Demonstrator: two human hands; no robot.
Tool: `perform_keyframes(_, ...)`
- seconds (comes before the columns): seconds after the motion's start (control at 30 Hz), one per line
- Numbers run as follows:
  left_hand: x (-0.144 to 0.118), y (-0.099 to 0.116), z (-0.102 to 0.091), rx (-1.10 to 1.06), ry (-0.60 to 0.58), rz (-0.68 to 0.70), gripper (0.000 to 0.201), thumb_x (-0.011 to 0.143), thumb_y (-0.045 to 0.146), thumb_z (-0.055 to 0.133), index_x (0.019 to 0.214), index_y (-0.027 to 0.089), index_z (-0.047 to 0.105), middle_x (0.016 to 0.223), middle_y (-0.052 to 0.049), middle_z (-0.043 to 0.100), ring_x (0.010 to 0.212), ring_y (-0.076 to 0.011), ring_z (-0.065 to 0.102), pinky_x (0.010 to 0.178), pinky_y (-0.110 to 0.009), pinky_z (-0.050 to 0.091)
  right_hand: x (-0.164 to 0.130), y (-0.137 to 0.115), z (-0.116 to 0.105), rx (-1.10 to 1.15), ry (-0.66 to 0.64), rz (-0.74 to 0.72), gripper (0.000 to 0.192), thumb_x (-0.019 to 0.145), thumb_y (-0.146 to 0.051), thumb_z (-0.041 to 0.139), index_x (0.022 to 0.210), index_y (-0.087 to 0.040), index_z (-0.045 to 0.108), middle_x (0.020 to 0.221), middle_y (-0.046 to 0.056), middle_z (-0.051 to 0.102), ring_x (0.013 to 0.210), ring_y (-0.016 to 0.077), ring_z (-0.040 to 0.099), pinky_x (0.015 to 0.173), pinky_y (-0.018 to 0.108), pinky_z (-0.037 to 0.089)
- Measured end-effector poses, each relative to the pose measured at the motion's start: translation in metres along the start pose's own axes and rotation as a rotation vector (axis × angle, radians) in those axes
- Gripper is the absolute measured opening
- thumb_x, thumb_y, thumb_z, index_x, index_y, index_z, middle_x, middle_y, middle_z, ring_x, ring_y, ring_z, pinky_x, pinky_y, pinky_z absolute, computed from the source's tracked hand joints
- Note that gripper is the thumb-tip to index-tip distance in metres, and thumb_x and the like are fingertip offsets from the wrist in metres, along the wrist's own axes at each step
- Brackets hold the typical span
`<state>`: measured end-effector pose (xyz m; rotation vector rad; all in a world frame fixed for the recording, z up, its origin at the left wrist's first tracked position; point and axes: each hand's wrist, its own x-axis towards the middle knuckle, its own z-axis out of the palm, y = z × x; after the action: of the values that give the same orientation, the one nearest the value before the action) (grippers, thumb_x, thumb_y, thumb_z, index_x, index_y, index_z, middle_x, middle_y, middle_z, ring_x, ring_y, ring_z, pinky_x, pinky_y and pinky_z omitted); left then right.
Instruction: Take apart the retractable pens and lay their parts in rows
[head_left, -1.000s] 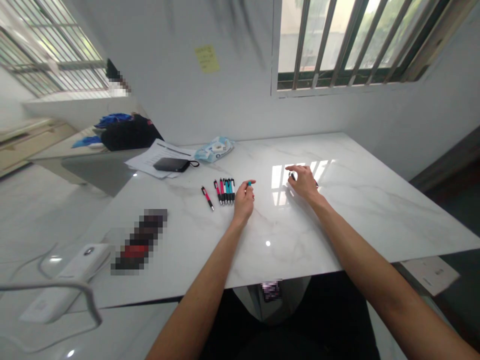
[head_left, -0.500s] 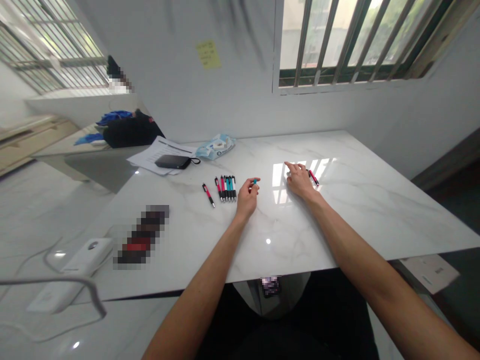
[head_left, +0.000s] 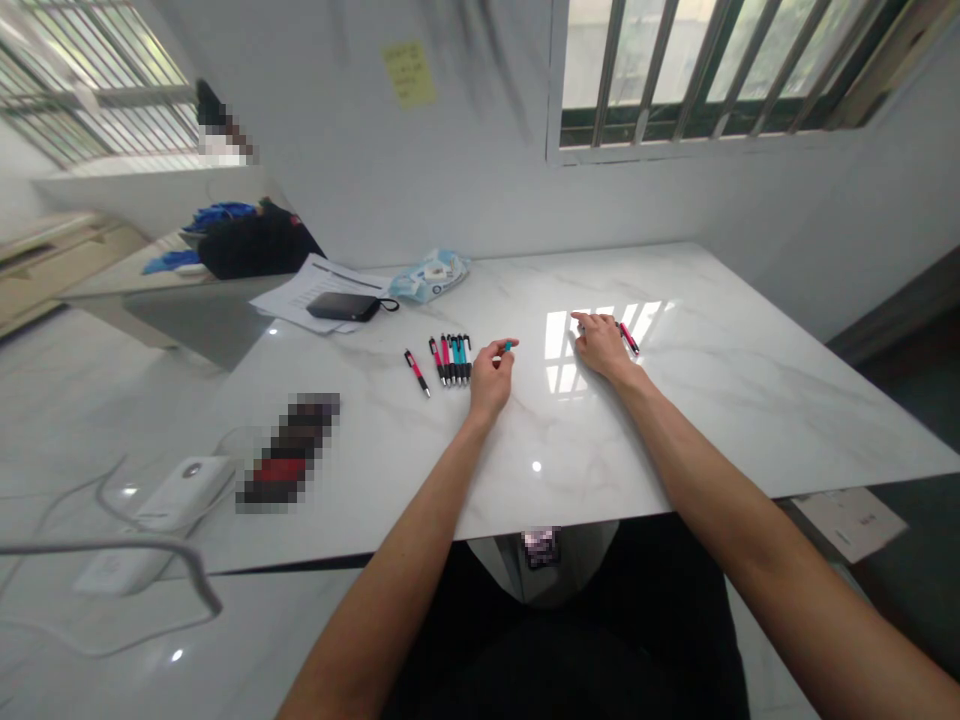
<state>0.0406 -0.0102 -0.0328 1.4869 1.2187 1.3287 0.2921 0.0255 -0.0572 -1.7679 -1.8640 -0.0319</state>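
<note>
White marble-look desk (head_left: 712,400), glossy, window glare near the middle toward the far edge. Sheaf of papers (head_left: 300,300) with a black pouch (head_left: 343,306) on top at the far left corner; packet of wipes (head_left: 430,277) just beside, against the far edge. Row of pens (head_left: 451,358), pink and teal, lying parallel left of centre; one stray pink pen (head_left: 417,372) a little apart to its left. Left hand (head_left: 491,375), arm outstretched, wrist low, thumb and fingers pinched shut on a teal pen (head_left: 508,347) just right of the row, tip showing above the fingers. Right hand (head_left: 600,345), palm down, fingers spread flat on the glare patch, touching a pink-and-black pen (head_left: 628,338) lying at its outer side; not closed on it. Pens judged light, stiff, smooth-barrelled, prone to roll or skid on the polished top; best pinched mid-barrel at the grip section.
</note>
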Motion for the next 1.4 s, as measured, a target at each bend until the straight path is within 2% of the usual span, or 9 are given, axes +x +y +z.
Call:
perform_keyframes(0.13,-0.001,0.004,-0.002,-0.032,0.026,0.056,0.03,0.088,0.021,0.065,0.117,0.024,0.074,0.095,-0.003,0.066,0.067,-0.0106,0.055,0.062,-0.022,0.049,-0.001,-0.014,-0.013,0.101,0.092,-0.077,0.052,0.088,-0.012,0.054,0.139,-0.018,0.066,0.132,0.016,0.069,0.127,0.0361,0.053,0.112,0.056,0.043)
perform_keyframes(0.27,-0.002,0.008,-0.003,-0.061,0.088,0.094,0.023,0.087,0.023,0.072,0.11,0.025,0.073,0.092,-0.002,0.066,0.075,-0.0122,0.06,0.066,-0.022,0.05,-0.009,-0.043,-0.026,0.335,0.149,-0.176,0.035,0.095,-0.023,0.057,0.127,-0.021,0.071,0.125,0.012,0.073,0.122,0.0318,0.058,0.11,0.053,0.047)
perform_keyframes(0.43,0.0,0.01,-0.004,-0.282,0.089,-0.006,0.03,0.086,0.042,0.078,0.106,0.021,0.069,0.085,-0.001,0.069,0.073,-0.0119,0.065,0.069,-0.023,0.054,-0.026,-0.079,-0.03,0.835,-0.173,-0.146,0.029,0.09,-0.046,0.072,0.108,-0.024,0.071,0.102,0.005,0.076,0.093,0.0218,0.07,0.082,0.037,0.057)
perform_keyframes(0.53,0.001,0.009,-0.007,-0.345,0.142,-0.055,0.041,0.08,0.051,0.083,0.102,0.019,0.07,0.09,-0.002,0.071,0.072,-0.0111,0.067,0.074,-0.026,0.058,-0.033,-0.09,-0.027,0.991,-0.344,-0.129,0.035,0.08,-0.052,0.082,0.091,-0.022,0.066,0.085,0.001,0.071,0.075,0.0172,0.066,0.069,0.031,0.053)
perform_keyframes(0.63,0.002,0.008,-0.009,-0.356,0.165,-0.079,0.047,0.077,0.055,0.085,0.102,0.018,0.071,0.089,-0.003,0.072,0.072,-0.0116,0.069,0.076,-0.028,0.059,-0.036,-0.094,-0.023,1.051,-0.402,-0.101,0.041,0.073,-0.052,0.087,0.083,-0.022,0.06,0.072,-0.003,0.064,0.062,0.0135,0.057,0.059,0.028,0.046)
perform_keyframes(0.87,0.002,0.009,-0.007,-0.45,0.136,-0.256,0.041,0.075,0.045,0.09,0.095,0.014,0.071,0.089,-0.007,0.077,0.076,-0.013,0.073,0.083,-0.03,0.061,-0.026,-0.082,-0.024,1.18,-0.239,0.021,0.038,0.073,-0.048,0.087,0.088,-0.022,0.064,0.076,-0.002,0.065,0.066,0.0134,0.059,0.063,0.029,0.047)
perform_keyframes(1.0,-0.006,0.012,-0.003,-0.486,-0.074,-0.389,0.036,0.071,0.034,0.094,0.091,0.012,0.072,0.088,-0.008,0.078,0.076,-0.0121,0.072,0.085,-0.029,0.06,-0.019,-0.075,-0.027,1.298,-0.125,0.158,0.04,0.07,-0.05,0.087,0.092,-0.022,0.067,0.069,-0.005,0.06,0.064,0.0122,0.056,0.065,0.029,0.048)
perform_keyframes(1.13,-0.013,0.016,0.0,-0.473,-0.222,-0.411,0.037,0.071,0.034,0.094,0.093,0.013,0.073,0.09,-0.009,0.079,0.077,-0.0122,0.072,0.086,-0.029,0.059,-0.017,-0.074,-0.03,1.342,-0.117,0.216,0.04,0.068,-0.047,0.088,0.094,-0.023,0.07,0.072,-0.005,0.061,0.063,0.0107,0.054,0.065,0.028,0.048)
perform_keyframes(1.4,-0.011,0.018,-0.001,-0.438,-0.179,-0.411,0.036,0.075,0.035,0.092,0.099,0.015,0.073,0.094,-0.009,0.08,0.071,-0.0105,0.07,0.078,-0.026,0.059,-0.015,-0.069,-0.033,1.349,-0.124,0.188,0.037,0.07,-0.047,0.089,0.092,-0.024,0.07,0.074,-0.004,0.063,0.065,0.0107,0.057,0.068,0.027,0.051)
